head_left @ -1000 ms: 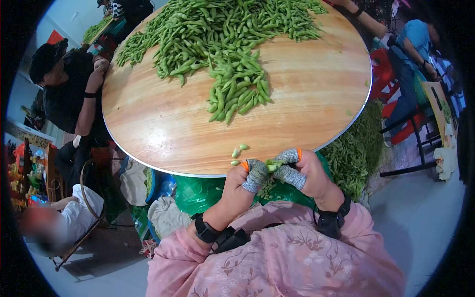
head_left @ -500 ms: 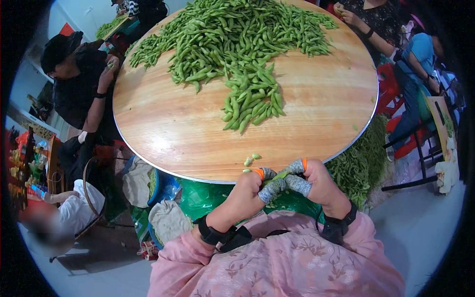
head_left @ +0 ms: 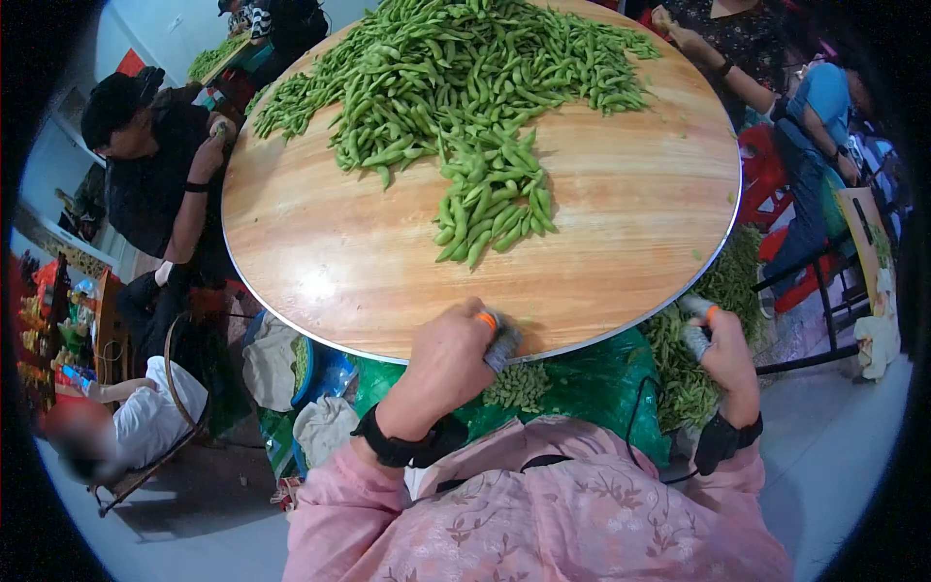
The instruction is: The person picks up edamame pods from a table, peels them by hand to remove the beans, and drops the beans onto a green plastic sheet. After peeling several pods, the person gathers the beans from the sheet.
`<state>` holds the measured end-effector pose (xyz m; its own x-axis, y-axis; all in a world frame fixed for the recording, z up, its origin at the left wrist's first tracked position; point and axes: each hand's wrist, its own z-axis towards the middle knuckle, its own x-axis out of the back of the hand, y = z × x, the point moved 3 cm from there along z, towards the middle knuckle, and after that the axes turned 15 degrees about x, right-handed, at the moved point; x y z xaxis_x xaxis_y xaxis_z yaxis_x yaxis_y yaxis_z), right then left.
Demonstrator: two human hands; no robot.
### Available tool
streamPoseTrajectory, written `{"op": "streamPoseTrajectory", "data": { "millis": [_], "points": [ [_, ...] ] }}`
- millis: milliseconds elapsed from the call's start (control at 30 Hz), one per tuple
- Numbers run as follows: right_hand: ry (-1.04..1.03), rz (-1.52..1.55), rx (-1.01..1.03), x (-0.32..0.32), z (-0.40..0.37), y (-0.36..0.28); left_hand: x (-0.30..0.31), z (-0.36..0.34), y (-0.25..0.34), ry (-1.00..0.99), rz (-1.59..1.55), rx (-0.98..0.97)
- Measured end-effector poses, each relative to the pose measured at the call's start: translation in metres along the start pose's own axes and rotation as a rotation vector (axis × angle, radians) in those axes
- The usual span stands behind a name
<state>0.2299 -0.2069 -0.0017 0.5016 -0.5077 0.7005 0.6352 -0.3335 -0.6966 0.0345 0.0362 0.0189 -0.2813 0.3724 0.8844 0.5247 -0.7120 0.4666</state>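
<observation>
My left hand [head_left: 451, 354] is at the near edge of the round wooden table [head_left: 320, 233]. Its fingers, wrapped in grey with an orange band, are curled and pressed together; what they hold, if anything, is hidden. Beyond the table's right edge, my right hand [head_left: 725, 357] hangs over a heap of green pods [head_left: 679, 373], its wrapped thumb and finger apart with nothing between them. Shelled beans [head_left: 519, 386] lie on green plastic [head_left: 606, 373] below the near edge. A large pile of green pods [head_left: 436, 78] covers the table's far side, with a smaller tongue of pods [head_left: 495, 199] towards me.
A person in a black cap [head_left: 121, 116] sits at the left, another person's hand [head_left: 684, 37] is at the far right edge. Red stools [head_left: 766, 175] and a dark metal frame [head_left: 824, 291] stand right. A blue tub [head_left: 310, 369] with cloths is lower left.
My hands have parted, the right moving right over the heap, the left shifting left to the table edge. The pod between them and the loose beans near the edge no longer show.
</observation>
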Motion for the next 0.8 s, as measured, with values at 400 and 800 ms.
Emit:
{"op": "streamPoseTrajectory", "data": {
  "millis": [400, 800],
  "points": [
    [0.177, 0.308, -0.005, -0.020, 0.002, -0.004, -0.021, 0.090, 0.002, 0.151, 0.323, -0.112],
    [-0.144, 1.303, -0.075, -0.099, 0.049, -0.080, -0.001, -0.001, 0.031, -0.045, -0.169, -0.053]
  ]
}}
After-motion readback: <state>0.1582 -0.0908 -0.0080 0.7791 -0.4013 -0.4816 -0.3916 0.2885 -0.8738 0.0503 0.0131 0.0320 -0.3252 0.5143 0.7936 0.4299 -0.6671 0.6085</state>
